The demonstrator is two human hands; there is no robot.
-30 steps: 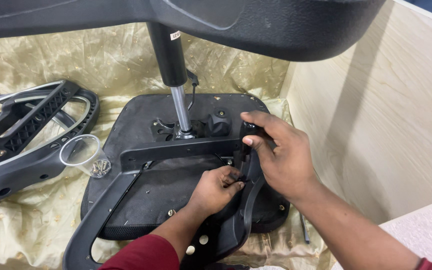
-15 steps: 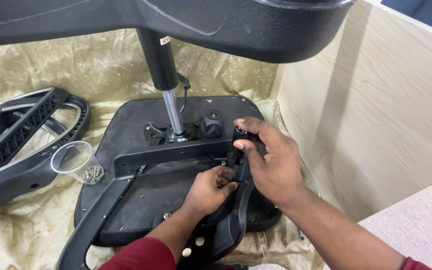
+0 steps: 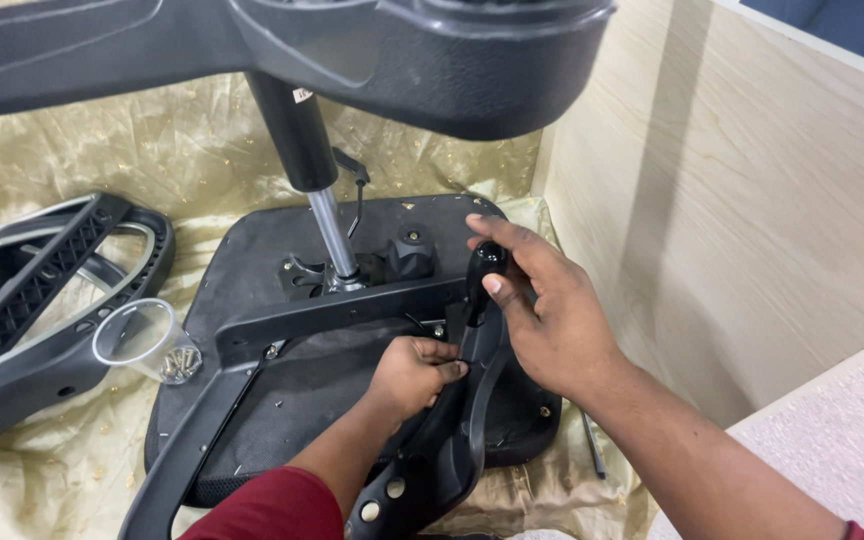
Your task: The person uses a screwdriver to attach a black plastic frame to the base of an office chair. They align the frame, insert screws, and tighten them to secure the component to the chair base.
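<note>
— Since a second ago, has anything shifted?

— Little: the right hand has kept its grip on the black screwdriver handle, and the view has drifted so the chair parts sit lower and more to the left.

— And the left hand?

— Curled closed, fingertips pinching at the black armrest bracket where it meets the upturned seat underside, just at 7 o'clock from the right hand.

— Where is the tool exactly?

— Upright, near the picture's centre, its shaft going down to the bracket at the seat's 3 o'clock edge; thumb and fingers wrap the handle.

— What lies around?

— A gas-lift column rises from the seat plate at 11 o'clock, with the chair base overhead. A clear plastic cup holding screws lies at 9 o'clock, beside another armrest, all on a golden cloth. A wooden panel stands at 3 o'clock.
</note>
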